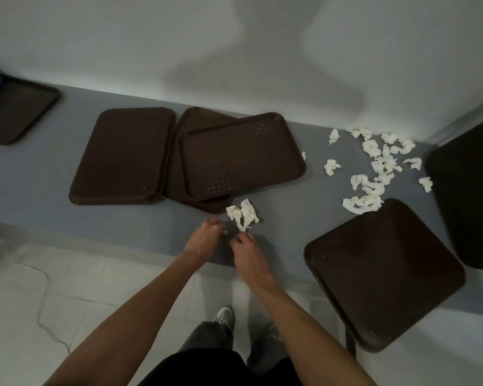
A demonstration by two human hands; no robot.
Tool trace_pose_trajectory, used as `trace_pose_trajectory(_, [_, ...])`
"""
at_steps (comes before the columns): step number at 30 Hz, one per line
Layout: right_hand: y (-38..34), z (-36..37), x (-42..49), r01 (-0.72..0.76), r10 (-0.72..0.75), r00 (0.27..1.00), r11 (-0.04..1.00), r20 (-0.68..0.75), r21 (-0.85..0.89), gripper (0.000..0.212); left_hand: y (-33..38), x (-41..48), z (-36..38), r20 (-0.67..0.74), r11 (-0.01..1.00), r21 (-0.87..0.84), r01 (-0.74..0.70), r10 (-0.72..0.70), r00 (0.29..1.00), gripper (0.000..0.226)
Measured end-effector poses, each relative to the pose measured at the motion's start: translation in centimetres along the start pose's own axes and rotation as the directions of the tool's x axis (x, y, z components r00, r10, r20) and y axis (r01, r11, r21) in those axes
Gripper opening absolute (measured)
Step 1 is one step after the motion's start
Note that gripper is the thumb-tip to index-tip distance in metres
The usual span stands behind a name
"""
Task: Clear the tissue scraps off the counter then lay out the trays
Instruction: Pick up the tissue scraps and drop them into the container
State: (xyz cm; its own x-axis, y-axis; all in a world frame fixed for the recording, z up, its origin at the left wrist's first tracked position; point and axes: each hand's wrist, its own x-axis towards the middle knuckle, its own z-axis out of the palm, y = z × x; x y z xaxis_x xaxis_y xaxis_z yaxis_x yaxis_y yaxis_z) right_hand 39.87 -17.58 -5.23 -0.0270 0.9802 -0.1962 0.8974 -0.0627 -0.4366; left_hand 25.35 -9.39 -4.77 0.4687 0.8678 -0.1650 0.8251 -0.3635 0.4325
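- White tissue shows at the curled fingertips of the left hand (pixel 207 239), which seems to pinch a small scrap (pixel 225 232). The right hand (pixel 248 254) bends its fingers at the tissue clump's (pixel 243 215) lower tip; I cannot tell whether they have closed.
- That clump lies near the counter's (pixel 39 190) front edge, just off the near corner of the overlapping trays (pixel 243 154).
- Tissue like this is probably feather-light, limp and easily torn, so raking the pieces together and scooping with cupped palms should work better than picking singly.
- Loose scraps (pixel 374 168) are strewn toward the back edge, beyond the overhanging tray (pixel 382 274).
- Trays look stiff and smooth; their raised rims offer the best hold.
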Motion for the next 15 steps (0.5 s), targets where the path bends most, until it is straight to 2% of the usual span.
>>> trace_pose_trajectory(3, [0.4, -0.1, -0.8, -0.016, 0.015, 1.000, 0.999, -0.016, -0.040, 0.028, 0.2, -0.3, 0.0, 0.003, 0.999, 0.036, -0.022, 0.022, 1.000, 0.024])
trace_pose_trajectory(5, [0.7, -0.5, -1.3, -0.036, 0.029, 0.996, 0.996, -0.084, -0.080, 0.031, 0.0, -0.2, 0.0, -0.022, 1.000, 0.005, -0.009, 0.009, 1.000, 0.022])
trace_pose_trajectory(7, [1.2, -1.1, -2.2, -0.091, 0.078, 0.987, 0.992, -0.140, -0.090, 0.025, -0.1, -0.3, 0.0, -0.018, 0.998, -0.054, 0.043, -0.044, 0.999, 0.023])
trace_pose_trajectory(10, [1.8, -2.2, -4.6, -0.163, 0.169, 0.963, 0.986, -0.208, 0.045, 0.011, 0.6, -1.3, -0.2, -0.056, 0.990, -0.133, 0.036, -0.044, 0.997, 0.016])
trace_pose_trajectory(15, [3.4, -4.1, -10.0, -0.190, 0.274, 0.916, 0.940, -0.295, 0.284, 0.017, 4.1, -4.0, -0.2, -0.150, 0.965, -0.250, -0.078, 0.041, 0.988, 0.016])
